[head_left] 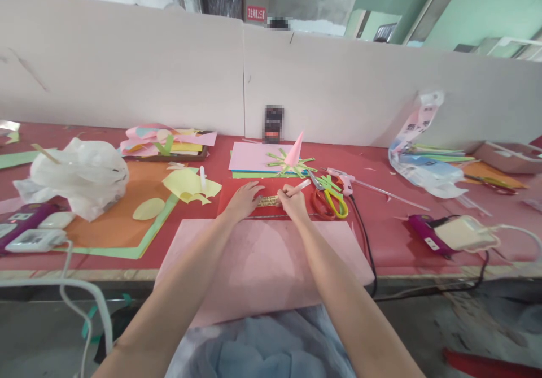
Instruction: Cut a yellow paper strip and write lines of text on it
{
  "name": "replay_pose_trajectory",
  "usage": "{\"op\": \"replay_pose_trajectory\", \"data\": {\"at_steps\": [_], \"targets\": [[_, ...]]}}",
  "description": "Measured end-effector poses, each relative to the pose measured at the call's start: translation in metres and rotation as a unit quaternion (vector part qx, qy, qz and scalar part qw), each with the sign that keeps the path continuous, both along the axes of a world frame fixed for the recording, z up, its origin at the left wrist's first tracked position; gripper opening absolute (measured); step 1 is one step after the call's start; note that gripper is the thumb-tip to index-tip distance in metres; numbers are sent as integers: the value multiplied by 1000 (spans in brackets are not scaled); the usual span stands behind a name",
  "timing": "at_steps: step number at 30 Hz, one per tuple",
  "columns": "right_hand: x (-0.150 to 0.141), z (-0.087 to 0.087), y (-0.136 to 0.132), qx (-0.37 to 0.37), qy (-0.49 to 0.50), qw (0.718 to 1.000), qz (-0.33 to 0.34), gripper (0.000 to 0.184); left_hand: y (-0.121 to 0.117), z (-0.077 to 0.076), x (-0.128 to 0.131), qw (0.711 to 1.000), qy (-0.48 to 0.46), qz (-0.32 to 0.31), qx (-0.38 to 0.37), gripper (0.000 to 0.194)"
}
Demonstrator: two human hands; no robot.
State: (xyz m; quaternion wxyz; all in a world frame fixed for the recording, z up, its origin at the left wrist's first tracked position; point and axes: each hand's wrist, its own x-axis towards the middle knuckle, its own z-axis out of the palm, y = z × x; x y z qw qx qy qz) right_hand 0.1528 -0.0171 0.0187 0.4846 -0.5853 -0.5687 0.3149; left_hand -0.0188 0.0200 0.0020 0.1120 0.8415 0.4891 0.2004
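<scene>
My left hand (pixel 245 201) lies flat with its fingers stretched out on a red sheet or folder (pixel 231 189). Gold lettering on a small strip (pixel 268 201) shows between my two hands. In my right hand (pixel 293 201) a white pen (pixel 303 186) is gripped, its upper end pointing up to the right; the fingers hide its tip. Under my forearms a large pink sheet (pixel 262 270) hangs over the table's front edge. Beside my right hand lie scissors (pixel 339 205) with yellow and red handles. Beyond the red sheet stands a pink paper cone (pixel 293 151) ringed by green strips.
A pink glue gun (pixel 345 181) with a black cord lies right of the scissors. Left are cut yellow paper (pixel 190 185), orange paper (pixel 105 225) and a white plastic bag (pixel 80 169). A power strip (pixel 429 234) with a charger sits right. A white partition (pixel 169 73) stands behind.
</scene>
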Motion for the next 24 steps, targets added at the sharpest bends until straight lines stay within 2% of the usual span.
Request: {"op": "replay_pose_trajectory", "data": {"at_steps": [5,24], "targets": [[1,-3,1,15,-26,1000,0,26,0,-1,0,1000,-2,0,3,40],[2,-7,3,20,1,1000,11,25,2,-2,0,1000,-2,2,1,40]]}}
